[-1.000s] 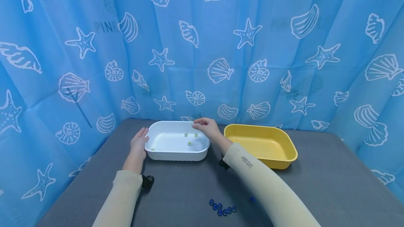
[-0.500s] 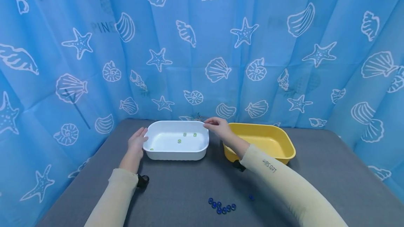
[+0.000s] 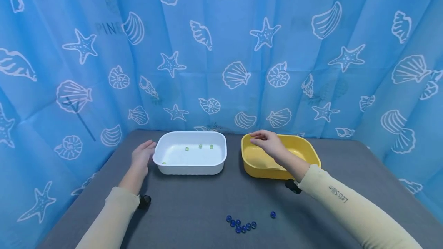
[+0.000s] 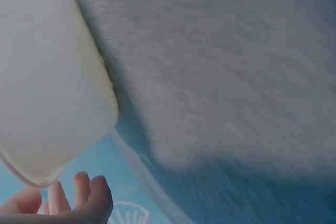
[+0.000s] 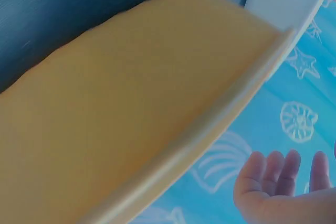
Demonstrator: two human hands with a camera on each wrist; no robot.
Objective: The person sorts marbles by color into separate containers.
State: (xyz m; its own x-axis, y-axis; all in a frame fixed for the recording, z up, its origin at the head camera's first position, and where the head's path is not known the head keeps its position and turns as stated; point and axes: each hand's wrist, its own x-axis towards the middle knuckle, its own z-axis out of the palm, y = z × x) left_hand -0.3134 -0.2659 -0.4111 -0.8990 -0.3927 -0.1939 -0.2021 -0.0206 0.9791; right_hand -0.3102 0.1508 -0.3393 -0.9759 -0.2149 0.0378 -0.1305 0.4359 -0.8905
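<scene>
A blue shell-print curtain (image 3: 214, 76) fills the upper frame behind one grey table (image 3: 194, 203). Centre, right of the middle, sits a glossy yellow tub (image 3: 257, 172), partly hidden by the right hand (image 3: 269, 143) and wrist; its fingers curve loosely, holding nothing. Left of it stands a white tub (image 3: 190, 170); the left hand (image 3: 140, 156), relaxed and grasping nothing, is at its left rim (contact cannot be told). Four pale green marbles (image 3: 200, 146) lie inside; eight shiny blue marbles (image 3: 238, 229), seven clustered, lie lower centre.
</scene>
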